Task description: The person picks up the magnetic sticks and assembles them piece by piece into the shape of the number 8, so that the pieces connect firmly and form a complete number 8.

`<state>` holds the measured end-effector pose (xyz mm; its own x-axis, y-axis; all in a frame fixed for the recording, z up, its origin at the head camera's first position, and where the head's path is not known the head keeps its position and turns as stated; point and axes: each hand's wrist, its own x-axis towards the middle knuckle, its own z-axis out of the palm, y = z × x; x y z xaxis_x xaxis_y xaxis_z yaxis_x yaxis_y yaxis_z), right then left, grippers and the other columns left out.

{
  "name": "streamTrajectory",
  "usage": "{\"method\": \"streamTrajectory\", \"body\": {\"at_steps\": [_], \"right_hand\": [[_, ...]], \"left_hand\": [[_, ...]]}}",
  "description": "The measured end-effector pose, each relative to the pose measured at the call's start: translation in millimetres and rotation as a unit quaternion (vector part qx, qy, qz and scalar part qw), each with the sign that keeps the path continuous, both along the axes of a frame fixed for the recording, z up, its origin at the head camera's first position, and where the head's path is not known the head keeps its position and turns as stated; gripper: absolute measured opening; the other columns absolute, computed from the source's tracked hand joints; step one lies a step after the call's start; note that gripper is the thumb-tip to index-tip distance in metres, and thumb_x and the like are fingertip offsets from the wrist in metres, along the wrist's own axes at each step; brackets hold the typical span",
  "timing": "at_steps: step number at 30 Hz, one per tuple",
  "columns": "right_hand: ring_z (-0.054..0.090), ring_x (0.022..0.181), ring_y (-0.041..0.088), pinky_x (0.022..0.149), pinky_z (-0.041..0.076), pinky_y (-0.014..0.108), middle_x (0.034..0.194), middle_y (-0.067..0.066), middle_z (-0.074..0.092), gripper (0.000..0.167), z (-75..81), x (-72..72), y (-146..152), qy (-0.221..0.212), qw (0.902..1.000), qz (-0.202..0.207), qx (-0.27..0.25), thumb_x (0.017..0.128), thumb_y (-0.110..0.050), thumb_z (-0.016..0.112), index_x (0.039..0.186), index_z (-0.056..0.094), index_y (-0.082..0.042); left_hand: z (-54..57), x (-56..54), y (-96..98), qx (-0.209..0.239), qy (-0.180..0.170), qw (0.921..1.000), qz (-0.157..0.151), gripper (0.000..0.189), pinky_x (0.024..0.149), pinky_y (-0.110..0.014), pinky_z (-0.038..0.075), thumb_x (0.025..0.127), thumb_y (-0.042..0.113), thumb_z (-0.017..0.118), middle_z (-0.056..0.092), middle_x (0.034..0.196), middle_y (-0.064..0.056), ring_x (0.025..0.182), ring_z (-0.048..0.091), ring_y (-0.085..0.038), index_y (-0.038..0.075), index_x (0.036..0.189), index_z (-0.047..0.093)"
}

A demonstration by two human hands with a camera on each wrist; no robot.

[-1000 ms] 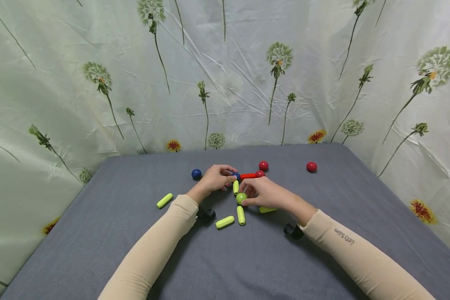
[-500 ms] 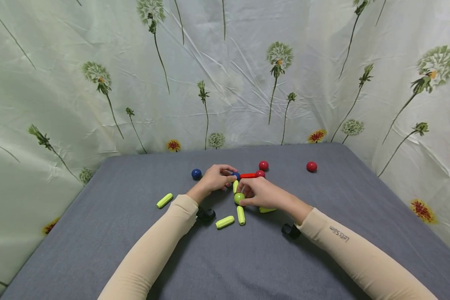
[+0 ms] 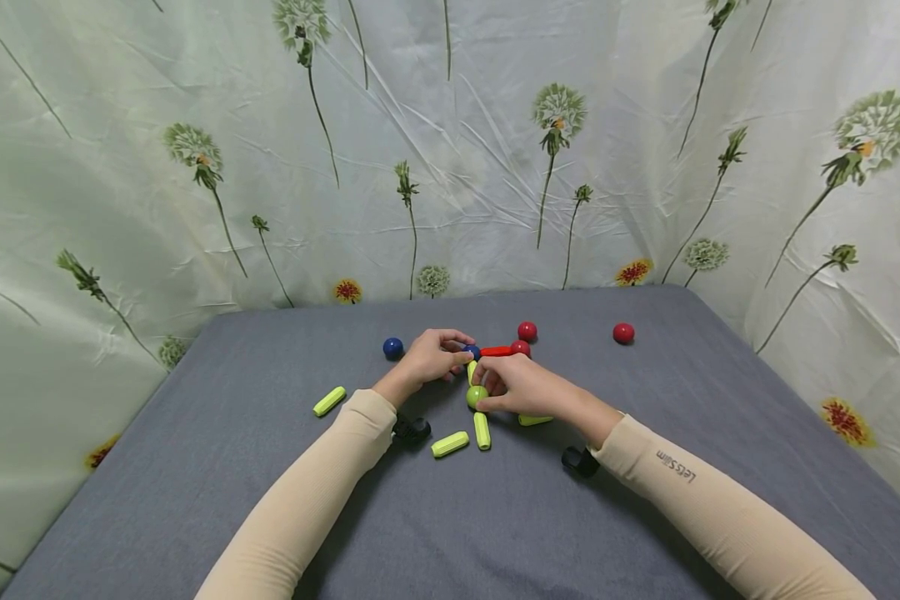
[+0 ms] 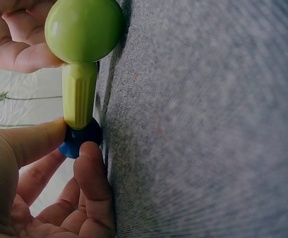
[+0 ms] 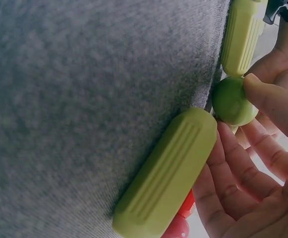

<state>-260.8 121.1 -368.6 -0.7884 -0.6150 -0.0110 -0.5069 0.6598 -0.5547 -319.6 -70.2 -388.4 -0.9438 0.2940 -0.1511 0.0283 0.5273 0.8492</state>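
Observation:
My left hand (image 3: 429, 357) pinches a blue ball (image 4: 70, 149) between thumb and fingers. From that ball a yellow-green ridged rod (image 4: 79, 94) runs to a green ball (image 3: 477, 397), and their ends meet in the left wrist view. My right hand (image 3: 528, 385) holds the green ball with thumb and fingertips. On the near side of the green ball lies a second yellow-green rod (image 3: 482, 431), its end right at the ball. A red rod (image 3: 496, 352) extends rightward from the blue ball to a red ball (image 3: 521, 348), partly behind my right hand.
Loose on the grey cloth-covered table (image 3: 285, 500) lie another blue ball (image 3: 393, 348), two red balls, one behind (image 3: 527, 332) and one farther right (image 3: 623, 333), and yellow-green rods at left (image 3: 330, 402), in front (image 3: 450, 444) and under my right hand (image 3: 535, 420). A flowered curtain (image 3: 480, 150) stands behind.
My right hand has shifted slightly left with the green ball, bringing it in line with the rod from the blue ball. The left hand keeps its place on the blue ball.

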Motion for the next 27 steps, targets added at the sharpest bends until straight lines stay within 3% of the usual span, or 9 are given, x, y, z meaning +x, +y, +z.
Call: {"method": "streamTrajectory", "body": {"at_steps": [27], "right_hand": [[0.064,0.085,0.008,0.078,0.053,0.026,0.092,-0.003,0.067,0.033,1.8,-1.2,0.5,-0.006,0.9999,0.011,0.001,0.082,-0.027,0.073,0.108,0.058,-0.015]], "left_hand": [[1.8,7.2,-1.2,-0.027,0.028,0.9991,-0.018,0.034,0.057,-0.029,0.053,0.088,0.027,0.065,0.065,0.111,-0.003,0.074,0.067,-0.015,0.025,0.122,0.059]]}}
